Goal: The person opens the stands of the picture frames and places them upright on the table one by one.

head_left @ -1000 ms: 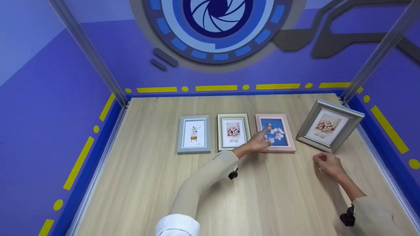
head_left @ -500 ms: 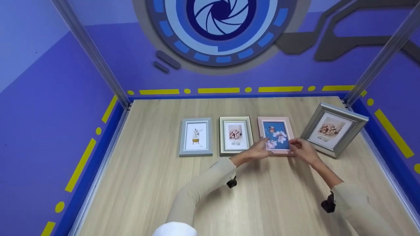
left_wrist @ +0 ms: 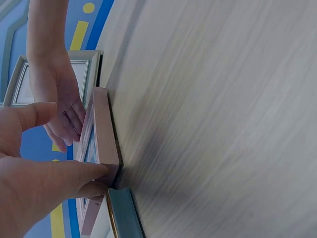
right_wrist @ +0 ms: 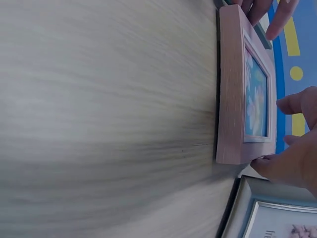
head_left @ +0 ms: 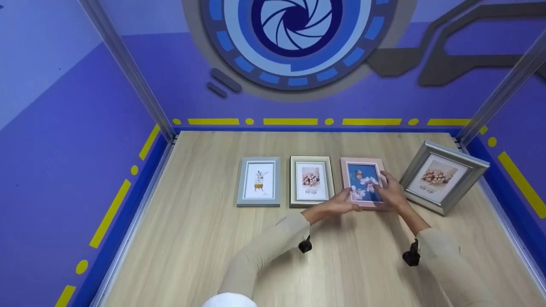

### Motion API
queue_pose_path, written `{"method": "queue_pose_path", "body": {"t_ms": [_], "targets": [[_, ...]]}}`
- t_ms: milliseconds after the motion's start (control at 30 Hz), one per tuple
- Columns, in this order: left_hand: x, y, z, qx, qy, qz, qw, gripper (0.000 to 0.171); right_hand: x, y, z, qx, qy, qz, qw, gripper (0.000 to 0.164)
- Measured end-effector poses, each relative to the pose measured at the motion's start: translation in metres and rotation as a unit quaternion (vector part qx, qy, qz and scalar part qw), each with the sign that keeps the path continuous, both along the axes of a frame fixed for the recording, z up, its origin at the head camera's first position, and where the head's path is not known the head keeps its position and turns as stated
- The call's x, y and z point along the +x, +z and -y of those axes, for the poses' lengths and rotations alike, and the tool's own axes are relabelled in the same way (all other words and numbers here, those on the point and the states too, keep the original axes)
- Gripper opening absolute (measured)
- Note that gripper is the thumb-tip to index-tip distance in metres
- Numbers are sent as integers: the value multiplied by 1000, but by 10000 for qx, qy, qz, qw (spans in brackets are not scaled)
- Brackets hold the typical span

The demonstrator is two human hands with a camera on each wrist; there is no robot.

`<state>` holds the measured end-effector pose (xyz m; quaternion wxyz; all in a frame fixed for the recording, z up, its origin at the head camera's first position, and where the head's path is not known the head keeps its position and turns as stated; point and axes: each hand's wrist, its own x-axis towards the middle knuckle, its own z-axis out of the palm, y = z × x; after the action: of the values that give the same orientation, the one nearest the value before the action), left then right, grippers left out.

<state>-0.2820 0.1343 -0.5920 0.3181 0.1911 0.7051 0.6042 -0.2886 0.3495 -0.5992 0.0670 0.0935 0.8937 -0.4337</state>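
A pink picture frame (head_left: pixel 361 179) with white blossoms on blue lies face up on the wooden table. At its lower left corner is my left hand (head_left: pixel 335 205); those fingertips touch the frame's left side. The thumb stays apart from the fingers, lifted off the frame in the left wrist view. My right hand (head_left: pixel 391 192) is at the opposite side, fingers against the right edge (right_wrist: pixel 232 157), thumb over the picture. Left of them lie a gold frame (head_left: pixel 310 179) and a light blue frame (head_left: pixel 259 181). A larger silver frame (head_left: pixel 443 177) stands tilted at the right.
The wooden table (head_left: pixel 204 238) has blue-purple walls (head_left: pixel 128 64) on its left, back and right sides. Metal posts (head_left: pixel 147 100) rise at the back corners. The silver frame stands close beside my right hand.
My right hand has come leftward from the table below the silver frame to the pink frame's right edge. The left hand has drawn back from the picture to the left edge.
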Motion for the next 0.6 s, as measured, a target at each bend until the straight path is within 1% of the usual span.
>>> {"method": "queue_pose_path", "body": {"t_ms": [133,267,333,467,600], "targets": [[3,-1,-2,-527,270,48,9982,85,-2,-4,-1,-49,-66,31,10000,64],[6,1,-2,-1128,479,95,9924,91,-3,-5,2,-278,-102,76,9995,62],[8,3,-2,-1231,559,100,9908,91,-3,-4,4,-455,-133,175,9987,62],[10,5,-5,-1079,719,255,9912,89,-3,-2,5,-733,-293,286,9965,62],[9,6,-9,-752,747,476,9932,87,-5,0,4,-788,-473,316,9953,64]]}}
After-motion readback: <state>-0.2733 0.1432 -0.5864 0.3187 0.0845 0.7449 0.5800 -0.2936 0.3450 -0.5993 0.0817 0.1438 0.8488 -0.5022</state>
